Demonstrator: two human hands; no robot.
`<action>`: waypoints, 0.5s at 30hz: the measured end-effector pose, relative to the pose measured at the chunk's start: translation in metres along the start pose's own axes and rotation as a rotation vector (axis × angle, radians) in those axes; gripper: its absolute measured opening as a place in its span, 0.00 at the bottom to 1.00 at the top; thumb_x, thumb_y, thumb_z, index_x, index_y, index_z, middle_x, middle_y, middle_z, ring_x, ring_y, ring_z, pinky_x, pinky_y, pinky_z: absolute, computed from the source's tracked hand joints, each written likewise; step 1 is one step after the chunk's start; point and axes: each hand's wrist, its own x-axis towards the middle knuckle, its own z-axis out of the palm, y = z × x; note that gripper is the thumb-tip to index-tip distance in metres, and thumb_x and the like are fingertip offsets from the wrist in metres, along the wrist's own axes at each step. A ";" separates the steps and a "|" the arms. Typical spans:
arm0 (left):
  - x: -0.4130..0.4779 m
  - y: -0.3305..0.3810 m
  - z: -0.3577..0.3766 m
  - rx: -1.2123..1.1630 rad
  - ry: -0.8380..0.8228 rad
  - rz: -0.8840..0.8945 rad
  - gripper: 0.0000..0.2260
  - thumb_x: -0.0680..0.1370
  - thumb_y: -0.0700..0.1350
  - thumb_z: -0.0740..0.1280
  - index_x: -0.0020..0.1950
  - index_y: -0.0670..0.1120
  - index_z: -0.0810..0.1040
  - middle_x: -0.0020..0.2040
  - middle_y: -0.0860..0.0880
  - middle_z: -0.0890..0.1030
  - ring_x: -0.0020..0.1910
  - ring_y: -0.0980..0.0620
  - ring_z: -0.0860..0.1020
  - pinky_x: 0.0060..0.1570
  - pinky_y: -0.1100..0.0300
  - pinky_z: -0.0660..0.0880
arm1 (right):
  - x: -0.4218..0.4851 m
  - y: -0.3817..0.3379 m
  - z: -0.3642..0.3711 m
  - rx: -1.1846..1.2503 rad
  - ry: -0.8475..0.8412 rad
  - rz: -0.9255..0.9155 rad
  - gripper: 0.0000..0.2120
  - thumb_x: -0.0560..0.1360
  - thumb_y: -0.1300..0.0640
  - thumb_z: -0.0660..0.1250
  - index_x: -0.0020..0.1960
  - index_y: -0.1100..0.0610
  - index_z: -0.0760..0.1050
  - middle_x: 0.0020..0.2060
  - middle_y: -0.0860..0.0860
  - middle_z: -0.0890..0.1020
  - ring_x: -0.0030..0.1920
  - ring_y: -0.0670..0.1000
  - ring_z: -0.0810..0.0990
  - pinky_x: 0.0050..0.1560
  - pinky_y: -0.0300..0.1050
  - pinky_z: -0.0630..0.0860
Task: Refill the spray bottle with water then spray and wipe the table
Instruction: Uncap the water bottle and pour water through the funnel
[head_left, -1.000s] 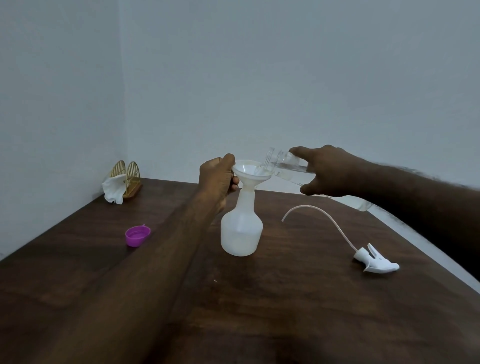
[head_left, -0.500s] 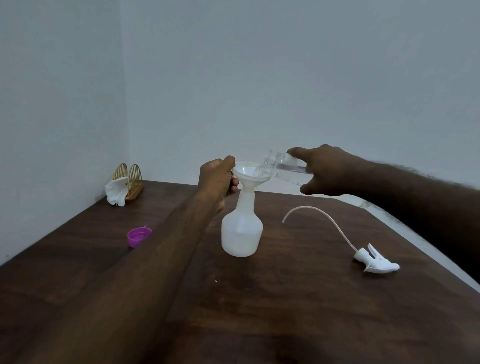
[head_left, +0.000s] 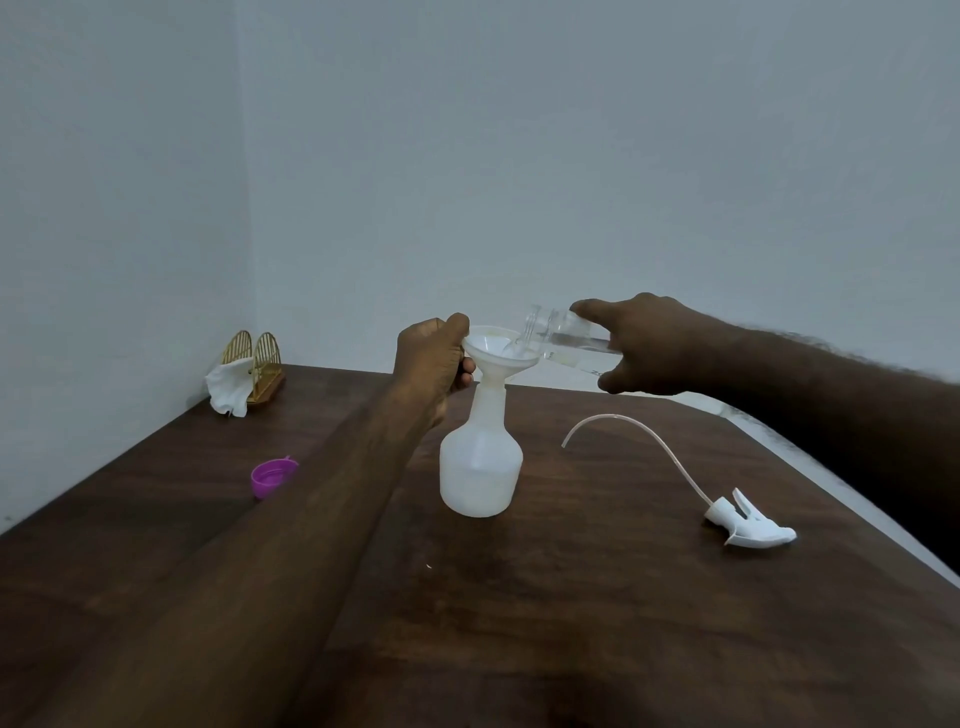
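Right hand (head_left: 647, 345) hides most of tilted water bottle (head_left: 558, 335) over funnel (head_left: 498, 351).

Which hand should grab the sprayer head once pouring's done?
Right. The sprayer head lies on the right hand's side, though it must first put down the water bottle. The left hand steadies the funnel.

Funnel (head_left: 500, 351) in spray bottle (head_left: 481, 467) on table (head_left: 597, 623)

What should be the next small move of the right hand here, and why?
Probably keep tipping the clear bottle slowly. Its mouth lies over the funnel, which the left hand steadies on the spray bottle; water remains inside, and the right hand holds it nearly level.
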 end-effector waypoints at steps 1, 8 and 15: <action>0.000 0.000 0.000 0.001 0.000 0.001 0.05 0.75 0.39 0.63 0.39 0.43 0.70 0.24 0.49 0.68 0.23 0.54 0.68 0.24 0.64 0.67 | 0.000 0.000 0.000 -0.003 0.002 -0.001 0.39 0.71 0.53 0.73 0.77 0.50 0.58 0.38 0.49 0.73 0.45 0.55 0.72 0.42 0.45 0.70; 0.000 0.000 -0.002 0.024 -0.015 0.025 0.06 0.75 0.39 0.63 0.39 0.43 0.69 0.25 0.48 0.68 0.23 0.54 0.68 0.23 0.64 0.67 | -0.001 0.000 0.001 0.003 0.010 -0.003 0.39 0.71 0.54 0.73 0.77 0.49 0.59 0.41 0.51 0.75 0.45 0.56 0.73 0.43 0.46 0.71; 0.002 0.000 -0.002 0.055 -0.015 0.033 0.06 0.75 0.40 0.63 0.38 0.43 0.69 0.27 0.47 0.68 0.24 0.53 0.68 0.24 0.63 0.68 | -0.002 -0.002 -0.001 -0.021 0.000 -0.007 0.38 0.71 0.54 0.73 0.76 0.50 0.59 0.41 0.51 0.75 0.45 0.55 0.72 0.44 0.46 0.72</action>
